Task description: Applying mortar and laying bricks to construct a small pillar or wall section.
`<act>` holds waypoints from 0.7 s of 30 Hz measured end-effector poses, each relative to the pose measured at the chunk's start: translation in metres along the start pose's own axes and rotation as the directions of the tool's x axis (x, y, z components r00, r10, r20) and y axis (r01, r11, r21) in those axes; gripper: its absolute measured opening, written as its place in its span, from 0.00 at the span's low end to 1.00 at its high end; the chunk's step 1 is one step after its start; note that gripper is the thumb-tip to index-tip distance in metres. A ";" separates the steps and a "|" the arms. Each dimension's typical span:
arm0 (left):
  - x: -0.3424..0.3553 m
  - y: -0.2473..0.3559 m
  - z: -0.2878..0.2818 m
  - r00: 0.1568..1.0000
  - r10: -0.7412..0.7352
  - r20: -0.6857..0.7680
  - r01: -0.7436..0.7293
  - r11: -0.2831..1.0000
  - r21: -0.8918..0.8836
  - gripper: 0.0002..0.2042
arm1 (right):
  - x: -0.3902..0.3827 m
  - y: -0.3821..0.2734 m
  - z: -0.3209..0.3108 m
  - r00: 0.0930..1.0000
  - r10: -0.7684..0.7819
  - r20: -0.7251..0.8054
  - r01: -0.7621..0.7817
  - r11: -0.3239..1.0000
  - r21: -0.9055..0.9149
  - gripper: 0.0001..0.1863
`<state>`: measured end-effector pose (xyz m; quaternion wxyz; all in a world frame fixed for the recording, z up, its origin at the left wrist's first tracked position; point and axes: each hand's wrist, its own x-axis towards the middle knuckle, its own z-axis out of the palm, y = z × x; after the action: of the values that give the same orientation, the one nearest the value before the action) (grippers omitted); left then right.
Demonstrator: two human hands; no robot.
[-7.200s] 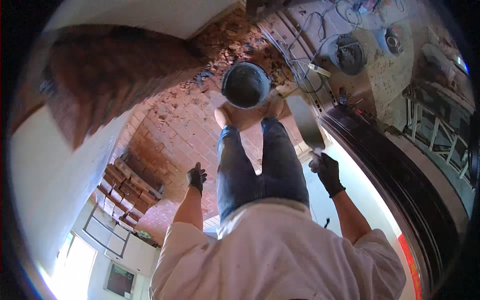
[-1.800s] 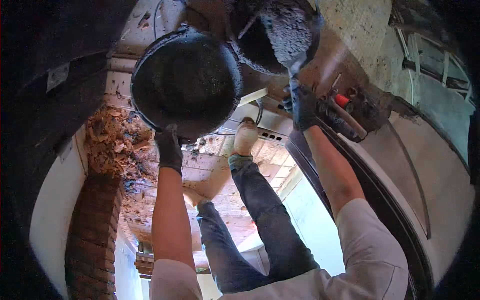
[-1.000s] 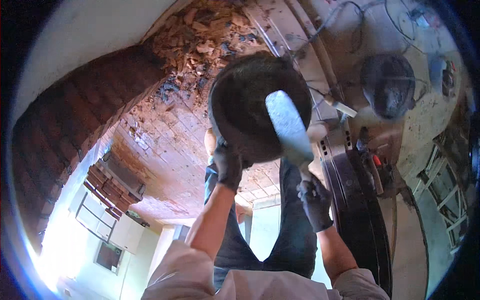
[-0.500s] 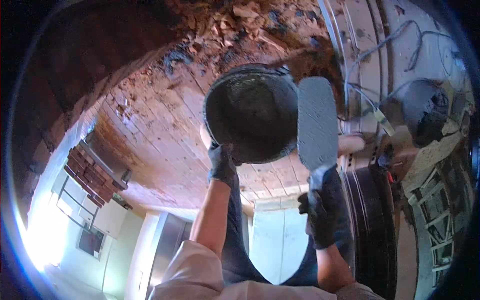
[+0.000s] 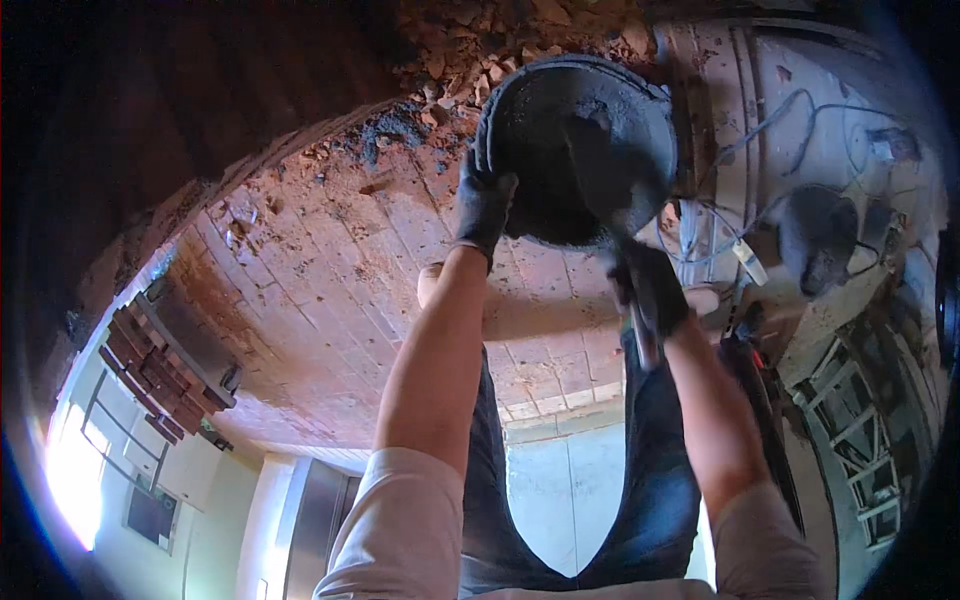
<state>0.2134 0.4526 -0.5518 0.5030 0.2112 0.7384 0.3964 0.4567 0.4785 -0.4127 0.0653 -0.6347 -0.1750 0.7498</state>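
Note:
A round black bucket (image 5: 640,105) smeared with grey wet mortar is tilted so that its mouth faces me. My gloved left hand (image 5: 484,208) grips its left rim, with the fingers closed over the edge. In my gloved right hand (image 5: 650,285) is a trowel (image 5: 645,340), its handle end showing below the fist. The long trowel blade reaches over or into the bucket's mouth; it is dark and blurred, so I cannot tell how much mortar is on it.
Broken brick rubble (image 5: 450,80) lies beyond the bucket on a dusty plank-like floor (image 5: 350,290). At the right are a cable (image 5: 800,125), a second dark bucket (image 5: 815,240) and a metal frame (image 5: 855,440). Stacked bricks (image 5: 160,375) stand at the left.
The bucket has moved up and to the right with my left hand on it. My right hand has swung the trowel from beside the bucket to its mouth.

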 end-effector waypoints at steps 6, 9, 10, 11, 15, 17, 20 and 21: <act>-0.071 0.014 0.003 0.958 -0.236 0.162 0.196 0.953 0.230 0.23 | 0.040 -0.048 -0.123 0.970 -0.239 0.035 0.068 0.131 -0.989 0.19; -0.078 0.014 -0.034 0.991 -0.097 0.087 0.055 0.914 0.402 0.22 | 0.001 -0.156 -0.040 0.953 -0.271 0.138 -0.003 -0.461 -0.887 0.16; -0.081 0.018 -0.036 0.989 -0.105 0.100 0.061 0.927 0.370 0.22 | 0.001 -0.174 -0.039 0.881 -0.360 0.308 0.062 -0.555 -0.829 0.13; -0.075 -0.008 -0.040 0.994 -0.058 0.098 0.022 0.942 0.334 0.20 | 0.004 -0.184 -0.034 0.912 -0.291 0.288 0.043 -0.632 -0.773 0.13; -0.074 -0.011 -0.015 0.961 -0.244 0.126 0.225 0.963 0.148 0.17 | 0.028 -0.119 -0.034 0.977 -0.106 0.182 0.076 -0.627 -0.776 0.15; -0.071 -0.025 -0.019 0.990 -0.077 0.118 0.045 0.968 0.248 0.13 | 0.027 -0.078 -0.012 0.997 -0.024 -0.077 -0.079 -0.098 -0.992 0.17; -0.074 -0.013 -0.018 0.992 -0.066 0.109 0.026 0.942 0.334 0.11 | 0.007 -0.047 0.025 0.942 0.267 -0.203 -0.317 0.507 -0.802 0.19; -0.073 -0.010 -0.017 0.982 -0.155 0.109 0.127 0.965 0.231 0.10 | 0.003 -0.041 0.029 0.955 0.280 -0.095 -0.271 0.703 -0.657 0.20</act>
<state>0.2282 0.3883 -0.5148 0.5486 0.2376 0.7582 0.2602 0.4226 0.5122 -0.3979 -0.2780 -0.6306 -0.3334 0.6433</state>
